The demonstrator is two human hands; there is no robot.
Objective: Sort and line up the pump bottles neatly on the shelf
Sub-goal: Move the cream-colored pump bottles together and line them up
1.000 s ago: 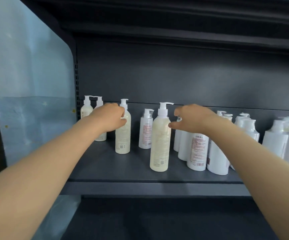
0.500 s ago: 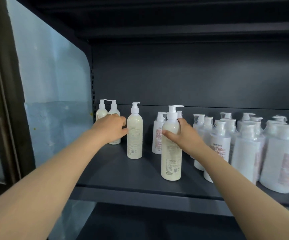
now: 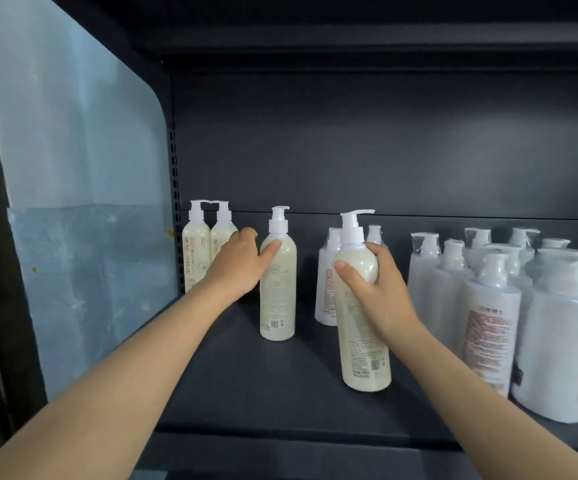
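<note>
1. Left hand (image 3: pixel 237 263): wrapped round the shoulder of the middle cream bottle (image 3: pixel 278 296). My thumb lies across its front and my fingers pass behind it. The grasp is closed on the bottle.
2. Middle cream bottle: upright on the shelf (image 3: pixel 232 382), about mid-depth, pump spout pointing right.
3. Right hand (image 3: pixel 384 292): clasps the front cream bottle (image 3: pixel 363 341) at its shoulder. My thumb is on the front face and my fingers curl round the right side.
4. Front cream bottle: nearest the shelf's front edge, close to upright, spout pointing right. I cannot tell whether its base rests on the board or sits just clear of it.
5. Back-left pair of cream bottles (image 3: pixel 196 251): in the rear left corner, side by side and touching, labels facing out. My left hand hides part of the right one.
6. Plain white bottle (image 3: pixel 327 292): stands just behind the front cream bottle, partly hidden by it.
7. Wrapped white bottles (image 3: pixel 557 341): crowd the right part of the shelf several deep, in uneven rows, near my right wrist.
8. Blue film (image 3: pixel 73 168): covers the side panel to the left of the shelf.
</note>
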